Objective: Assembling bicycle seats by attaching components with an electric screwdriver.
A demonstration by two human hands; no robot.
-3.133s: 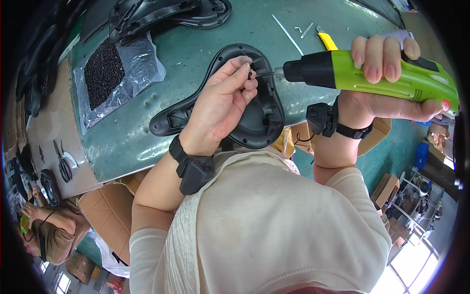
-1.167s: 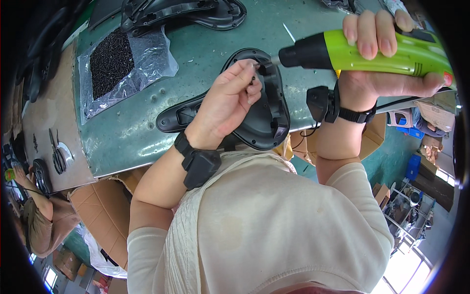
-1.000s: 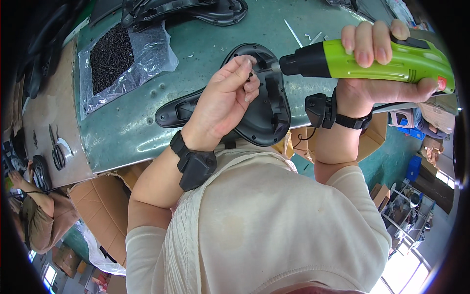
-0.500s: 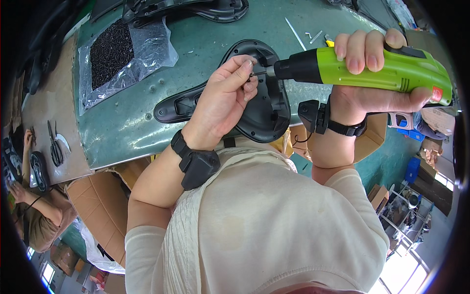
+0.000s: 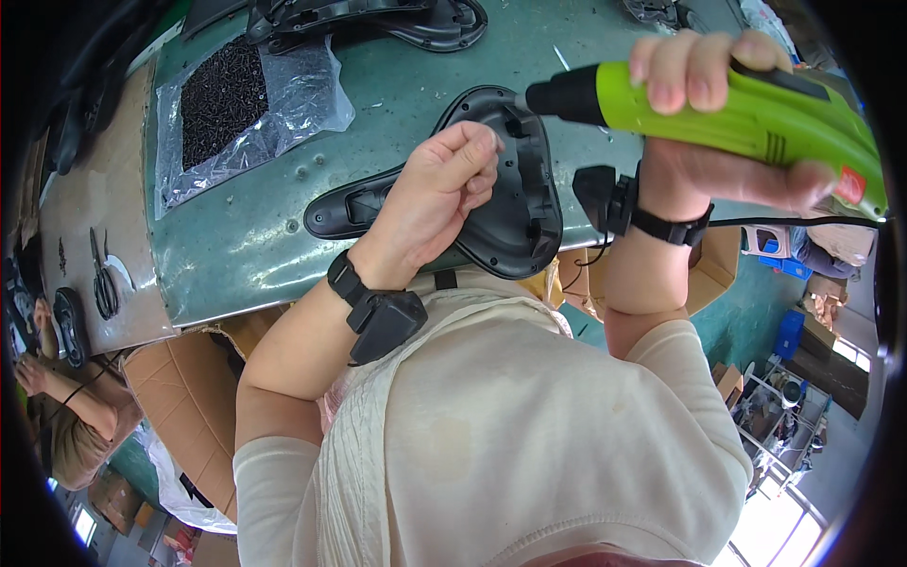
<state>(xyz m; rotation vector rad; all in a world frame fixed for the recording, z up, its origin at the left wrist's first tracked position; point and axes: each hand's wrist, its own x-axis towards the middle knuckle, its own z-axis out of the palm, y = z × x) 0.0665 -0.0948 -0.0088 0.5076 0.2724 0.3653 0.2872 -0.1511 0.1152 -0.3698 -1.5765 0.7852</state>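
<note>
My right hand (image 5: 688,77) is wrapped round a green electric screwdriver (image 5: 727,125) with a black nose, held almost level and pointing left. Its tip hangs over the far edge of a black plastic shell (image 5: 518,213), which has a broad rounded end and a narrow neck stretching left. Above the middle of this shell my left hand (image 5: 452,172) is closed, thumb pressed to the curled fingers. Whatever it pinches is hidden. A gap separates the left fingertips from the screwdriver's tip.
A clear plastic bag of small dark screws (image 5: 225,109) lies on the green tabletop (image 5: 255,265), with more black shells (image 5: 430,24) behind. Scissors (image 5: 102,274) rest on the board at left, near another person's hand (image 5: 33,376). Open cardboard boxes (image 5: 184,406) stand below the table edge.
The screwdriver has lifted up and away from my left fingertips, which its bit reached before. My left hand has shifted only slightly. The other person's hand at left has lowered.
</note>
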